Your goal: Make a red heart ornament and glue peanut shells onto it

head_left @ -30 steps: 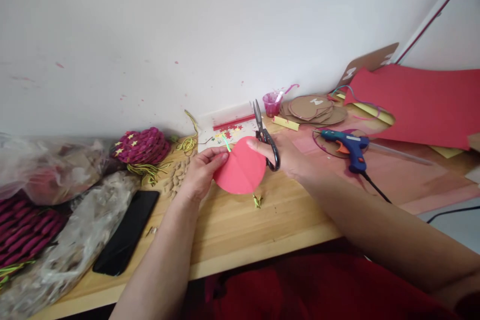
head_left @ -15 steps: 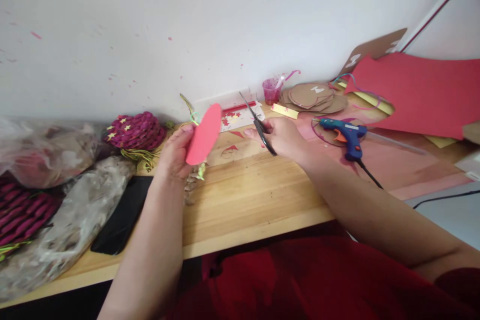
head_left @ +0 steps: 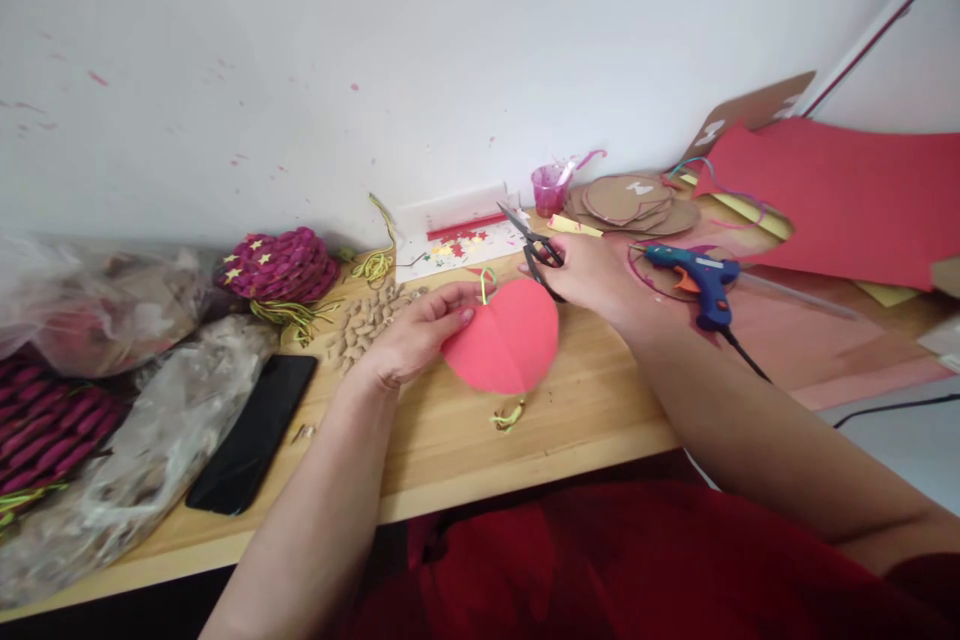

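Head view: mid-frame, left hand (head_left: 416, 335) pinches apple-shaped red paper cutout (head_left: 506, 340) by edge, likely keeping outline visible; right hand (head_left: 590, 270) grips black-handled scissors (head_left: 531, 240), blades pointing away, presumably for clearance.

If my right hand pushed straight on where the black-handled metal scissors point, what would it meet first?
Your right hand, scissors leading, would probably meet the raised back part of the white sheet scattered with small stars, then the white wall. Depth is unclear, so it might pass above.
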`<act>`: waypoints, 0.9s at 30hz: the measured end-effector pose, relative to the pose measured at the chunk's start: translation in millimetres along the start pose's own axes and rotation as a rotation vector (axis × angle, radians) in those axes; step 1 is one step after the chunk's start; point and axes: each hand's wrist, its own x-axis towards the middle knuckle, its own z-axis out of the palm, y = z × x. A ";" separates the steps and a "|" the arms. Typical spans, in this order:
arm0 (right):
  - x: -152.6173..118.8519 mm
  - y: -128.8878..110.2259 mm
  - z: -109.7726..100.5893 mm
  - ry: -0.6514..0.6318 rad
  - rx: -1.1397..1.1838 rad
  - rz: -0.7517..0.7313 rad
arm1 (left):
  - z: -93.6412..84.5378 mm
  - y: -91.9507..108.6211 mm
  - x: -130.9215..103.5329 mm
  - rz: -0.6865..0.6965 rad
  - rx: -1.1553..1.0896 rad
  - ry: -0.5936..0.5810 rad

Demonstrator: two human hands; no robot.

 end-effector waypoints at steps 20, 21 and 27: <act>6.5 18.1 -8.1 -0.030 -0.359 0.150 | -35.1 -9.1 12.5 0.270 1.053 0.393; 6.8 18.8 -8.0 -0.026 -0.377 0.156 | -33.0 -9.1 12.7 0.229 1.108 0.367; 6.2 18.9 -9.3 -0.053 -0.408 0.169 | -20.6 -8.6 13.4 0.149 1.216 0.296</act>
